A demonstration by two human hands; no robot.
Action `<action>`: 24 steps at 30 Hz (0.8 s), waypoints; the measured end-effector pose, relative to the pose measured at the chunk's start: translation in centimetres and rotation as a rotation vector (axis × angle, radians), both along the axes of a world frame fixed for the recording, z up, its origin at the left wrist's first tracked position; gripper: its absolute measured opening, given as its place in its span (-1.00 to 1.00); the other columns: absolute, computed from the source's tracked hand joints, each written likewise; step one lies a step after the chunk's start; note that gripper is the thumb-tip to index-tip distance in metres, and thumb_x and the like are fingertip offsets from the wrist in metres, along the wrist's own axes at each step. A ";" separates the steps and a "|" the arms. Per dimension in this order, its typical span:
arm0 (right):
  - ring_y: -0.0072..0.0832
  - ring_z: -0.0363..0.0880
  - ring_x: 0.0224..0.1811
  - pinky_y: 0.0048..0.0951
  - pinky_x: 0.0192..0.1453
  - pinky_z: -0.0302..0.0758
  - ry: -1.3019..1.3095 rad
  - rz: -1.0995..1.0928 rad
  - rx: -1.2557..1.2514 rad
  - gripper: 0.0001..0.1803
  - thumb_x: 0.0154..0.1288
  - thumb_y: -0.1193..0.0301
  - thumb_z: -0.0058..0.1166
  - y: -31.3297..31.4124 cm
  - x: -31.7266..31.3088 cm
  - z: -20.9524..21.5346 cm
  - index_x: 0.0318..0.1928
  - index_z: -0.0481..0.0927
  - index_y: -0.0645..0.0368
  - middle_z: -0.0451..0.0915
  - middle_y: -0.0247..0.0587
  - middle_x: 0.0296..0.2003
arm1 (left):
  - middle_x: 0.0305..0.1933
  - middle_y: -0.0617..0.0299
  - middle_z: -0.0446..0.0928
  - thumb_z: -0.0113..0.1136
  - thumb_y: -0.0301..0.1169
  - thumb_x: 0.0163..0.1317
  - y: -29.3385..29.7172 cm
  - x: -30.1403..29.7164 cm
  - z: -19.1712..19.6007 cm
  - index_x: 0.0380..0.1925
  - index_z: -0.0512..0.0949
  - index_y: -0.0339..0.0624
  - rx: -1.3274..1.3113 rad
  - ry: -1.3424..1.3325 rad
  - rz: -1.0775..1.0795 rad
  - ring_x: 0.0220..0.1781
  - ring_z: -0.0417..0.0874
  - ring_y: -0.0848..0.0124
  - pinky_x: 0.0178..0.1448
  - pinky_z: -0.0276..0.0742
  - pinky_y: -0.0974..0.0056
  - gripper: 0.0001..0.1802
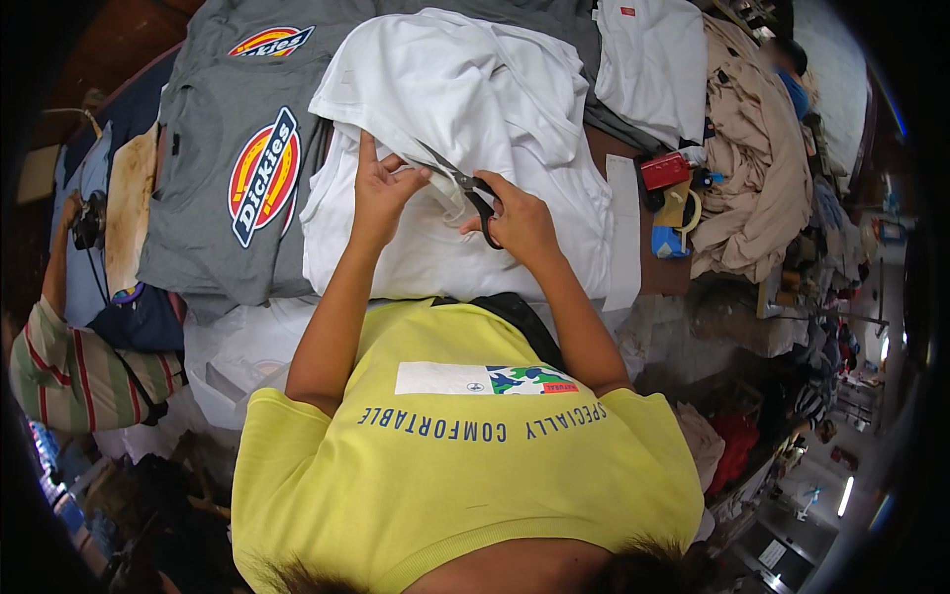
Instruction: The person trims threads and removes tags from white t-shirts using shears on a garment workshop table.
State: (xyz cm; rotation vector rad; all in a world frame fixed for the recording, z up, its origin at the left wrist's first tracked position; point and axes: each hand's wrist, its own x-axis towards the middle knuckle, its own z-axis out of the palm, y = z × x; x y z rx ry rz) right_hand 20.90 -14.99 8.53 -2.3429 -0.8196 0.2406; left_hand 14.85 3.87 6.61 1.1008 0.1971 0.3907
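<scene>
Soft matt white cloth [465, 109] lies rumpled; scissors [465, 188] show dull metal blades, glossy black plastic handles; grey shirt [213, 119] carries smooth printed patches.

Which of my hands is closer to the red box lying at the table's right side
Right. Your right hand holds the black-handled scissors over the white shirt, on the side toward the red box. Your left hand pinches the cloth farther left, away from it.

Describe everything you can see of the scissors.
The scissors have dark metal blades and black handle loops. The right hand grips the handles; the blades point up and left, slightly open, over the white shirt. The left hand pinches white cloth beside the blades. Whether they bite the cloth is unclear.
</scene>
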 end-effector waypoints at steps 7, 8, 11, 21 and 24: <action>-0.31 0.50 -0.54 -0.38 -0.43 0.42 0.078 -0.030 0.045 -0.34 -0.18 0.14 0.37 -0.7 -0.1 -1.5 0.01 0.48 0.03 0.50 -0.22 -0.53 | -0.03 -0.09 0.44 0.18 -0.71 0.01 0.7 0.5 -0.1 0.37 -0.26 -0.13 -0.038 -0.024 0.078 -0.13 0.62 0.35 -0.04 0.53 0.36 0.03; -0.32 0.51 -0.53 -0.39 -0.43 0.43 0.021 -0.032 0.012 -0.32 -0.20 0.12 0.38 -0.4 -0.2 -1.1 0.01 0.48 0.03 0.51 -0.23 -0.53 | -0.03 -0.09 0.44 0.18 -0.71 0.00 0.8 0.5 -0.2 0.37 -0.26 -0.13 -0.031 -0.027 0.069 -0.13 0.62 0.35 -0.04 0.53 0.36 0.04; -0.32 0.52 -0.51 -0.39 -0.42 0.43 -0.077 -0.019 -0.012 -0.25 -0.25 0.06 0.38 0.4 -0.1 -0.2 0.03 0.47 0.02 0.51 -0.24 -0.51 | -0.03 -0.09 0.44 0.18 -0.71 0.00 1.0 0.4 -0.6 0.38 -0.26 -0.13 -0.016 -0.026 0.049 -0.14 0.62 0.35 -0.05 0.53 0.37 0.04; -0.23 0.57 -0.50 -0.34 -0.42 0.45 0.037 -0.021 0.081 -0.38 -0.17 0.16 0.37 1.1 0.5 -0.9 -0.03 0.49 0.06 0.60 -0.12 -0.46 | -0.02 -0.11 0.45 0.20 -0.69 0.00 1.3 0.6 -0.1 0.38 -0.29 -0.13 -0.028 -0.016 0.021 -0.14 0.62 0.35 -0.05 0.53 0.36 0.06; -0.19 0.59 -0.48 -0.32 -0.41 0.46 0.101 -0.052 0.050 -0.45 -0.12 0.25 0.36 0.6 0.2 -1.1 -0.06 0.49 0.07 0.61 -0.07 -0.45 | -0.04 -0.10 0.46 0.20 -0.69 0.01 2.1 1.1 -0.4 0.38 -0.29 -0.13 -0.039 -0.015 0.051 -0.14 0.62 0.34 -0.05 0.53 0.36 0.06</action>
